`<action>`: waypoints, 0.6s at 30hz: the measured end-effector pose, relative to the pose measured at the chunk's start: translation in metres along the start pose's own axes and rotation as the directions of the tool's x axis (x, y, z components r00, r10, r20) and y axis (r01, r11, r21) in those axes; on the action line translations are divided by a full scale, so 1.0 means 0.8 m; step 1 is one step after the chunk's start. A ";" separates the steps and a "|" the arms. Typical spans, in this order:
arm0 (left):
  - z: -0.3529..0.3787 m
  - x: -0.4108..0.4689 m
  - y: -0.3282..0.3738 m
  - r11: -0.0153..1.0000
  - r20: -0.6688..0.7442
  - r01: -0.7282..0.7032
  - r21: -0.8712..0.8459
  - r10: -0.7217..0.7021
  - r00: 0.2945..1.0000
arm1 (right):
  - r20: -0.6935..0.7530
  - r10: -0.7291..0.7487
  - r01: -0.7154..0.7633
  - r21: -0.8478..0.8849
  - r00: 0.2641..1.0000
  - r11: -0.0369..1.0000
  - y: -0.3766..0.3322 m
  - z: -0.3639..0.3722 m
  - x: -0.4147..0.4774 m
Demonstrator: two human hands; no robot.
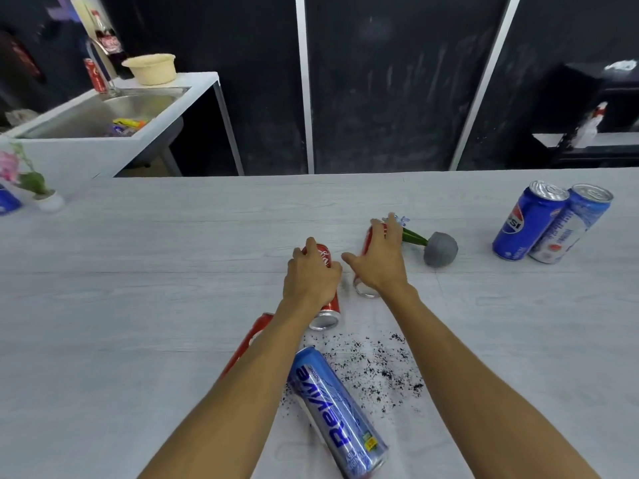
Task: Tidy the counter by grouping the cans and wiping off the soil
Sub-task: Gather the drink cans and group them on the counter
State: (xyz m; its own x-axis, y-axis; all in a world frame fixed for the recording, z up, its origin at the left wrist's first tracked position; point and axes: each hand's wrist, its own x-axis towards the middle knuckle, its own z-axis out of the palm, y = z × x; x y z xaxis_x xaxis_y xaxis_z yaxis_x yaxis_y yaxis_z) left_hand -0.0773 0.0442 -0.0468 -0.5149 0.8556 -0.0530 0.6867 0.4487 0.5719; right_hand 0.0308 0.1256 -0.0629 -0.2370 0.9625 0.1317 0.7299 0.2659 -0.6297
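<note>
My left hand is closed around a red cola can lying on the pale counter. My right hand rests over a second red can lying beside it, fingers spread along its side. A third red can lies partly hidden under my left forearm. A blue Revive can lies on its side near the front. Dark soil is scattered between my arms. Two blue cans, a Pepsi and a lighter one, stand together at the right.
A tipped grey pot with a green-stemmed flower lies just right of my right hand. At the far left are a small potted flower and another blue can. A sink, a beige bowl and a cola bottle sit behind.
</note>
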 end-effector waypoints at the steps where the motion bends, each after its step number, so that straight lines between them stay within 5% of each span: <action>1: 0.002 0.001 0.000 1.000 -0.007 0.012 0.013 -0.012 1.000 | 0.008 0.053 -0.053 0.001 0.999 0.999 -0.001 0.000 0.001; 7: 0.005 0.005 0.003 0.996 -0.023 0.090 0.016 -0.089 0.996 | -0.016 0.215 -0.215 -0.162 0.976 0.963 -0.005 0.002 0.003; 18: -0.005 0.006 0.001 0.987 -0.021 0.106 -0.119 -0.109 0.994 | -0.105 0.077 -0.063 0.129 0.992 0.990 -0.004 -0.003 -0.008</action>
State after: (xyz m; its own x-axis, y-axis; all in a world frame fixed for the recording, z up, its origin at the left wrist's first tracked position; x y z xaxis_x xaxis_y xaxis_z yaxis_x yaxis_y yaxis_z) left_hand -0.0813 0.0472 -0.0430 -0.5976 0.7958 -0.0979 0.5622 0.5029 0.6566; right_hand 0.0316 0.1185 -0.0601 -0.1119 0.9804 0.1624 0.6542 0.1957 -0.7305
